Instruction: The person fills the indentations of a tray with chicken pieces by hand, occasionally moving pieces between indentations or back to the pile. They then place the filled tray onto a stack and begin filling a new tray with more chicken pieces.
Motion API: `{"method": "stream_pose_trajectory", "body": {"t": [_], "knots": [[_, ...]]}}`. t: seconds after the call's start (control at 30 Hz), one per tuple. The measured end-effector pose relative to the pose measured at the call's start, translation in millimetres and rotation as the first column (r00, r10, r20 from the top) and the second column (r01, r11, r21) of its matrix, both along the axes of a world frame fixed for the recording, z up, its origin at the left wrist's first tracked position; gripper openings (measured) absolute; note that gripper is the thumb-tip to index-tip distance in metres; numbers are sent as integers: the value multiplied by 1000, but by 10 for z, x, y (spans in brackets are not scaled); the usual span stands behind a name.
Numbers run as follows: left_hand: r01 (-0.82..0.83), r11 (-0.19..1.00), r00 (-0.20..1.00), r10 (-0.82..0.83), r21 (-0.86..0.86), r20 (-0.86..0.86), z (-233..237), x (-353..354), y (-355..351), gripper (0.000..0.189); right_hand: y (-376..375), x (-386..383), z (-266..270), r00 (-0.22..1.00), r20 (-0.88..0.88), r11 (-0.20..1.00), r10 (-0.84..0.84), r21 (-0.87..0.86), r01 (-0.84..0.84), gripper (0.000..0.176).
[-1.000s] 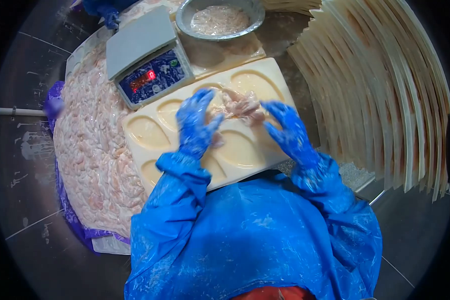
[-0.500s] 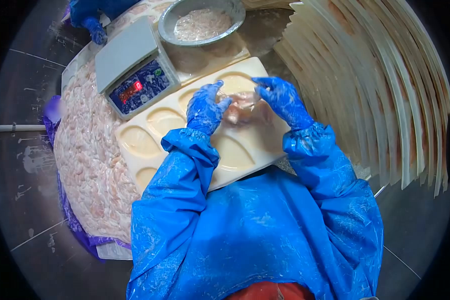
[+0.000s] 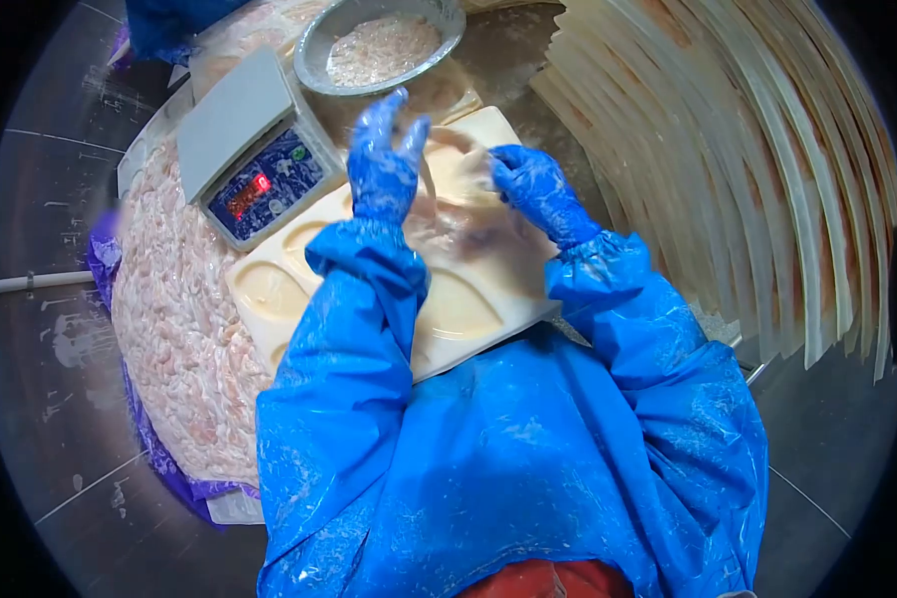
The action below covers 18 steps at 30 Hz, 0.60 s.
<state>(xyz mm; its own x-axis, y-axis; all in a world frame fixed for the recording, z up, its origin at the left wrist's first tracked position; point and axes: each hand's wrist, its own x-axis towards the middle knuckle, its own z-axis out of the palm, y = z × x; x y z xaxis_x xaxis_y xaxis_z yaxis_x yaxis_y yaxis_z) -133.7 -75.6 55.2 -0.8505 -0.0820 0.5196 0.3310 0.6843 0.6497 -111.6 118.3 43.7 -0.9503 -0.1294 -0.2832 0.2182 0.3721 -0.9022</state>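
The fingers [image 3: 394, 115] of the left hand [image 3: 381, 174] are spread open and point toward the top of the frame, gripping nothing that we can make out. The fingers [image 3: 503, 164] of the right hand [image 3: 533, 194] are curled. Motion blur prevents us from telling whether they pinch an edge of the meat or only touch it.

The piece of meat [image 3: 458, 227] lies on the mould tray [image 3: 488, 299], between the two hands and just below the fingertips in the frame. We judge its long axis to run across the frame from left to right, though its outline is blurred. The right hand is the nearer: its curled fingers sit at the upper right end of the piece, while the left fingers stand clear above it.

Containers:
- The mould tray carries teardrop cavities; one at centre left [image 3: 267, 291] shows its cream floor.
- The metal bowl [image 3: 314, 62], at the top of the frame, holds a pale minced mass.
- The purple sheet [image 3: 135, 429], at left, bears a broad heap of meat [image 3: 179, 329].

A scale [image 3: 254, 149] stands between bowl and tray. Fanned trays [image 3: 757, 169] fill the right side.
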Motion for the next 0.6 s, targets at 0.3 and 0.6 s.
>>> {"method": "stream_pose_trajectory", "body": {"t": [0.3,0.6], "knots": [[201,940,978,-177,-276,111,-705,320,613,28,91,-104,-786,724,-646,880,243,461,116,33],[287,919,901,-163,-270,402,-529,311,493,27,289,274,-107,901,-429,955,62,288,72,38]]}}
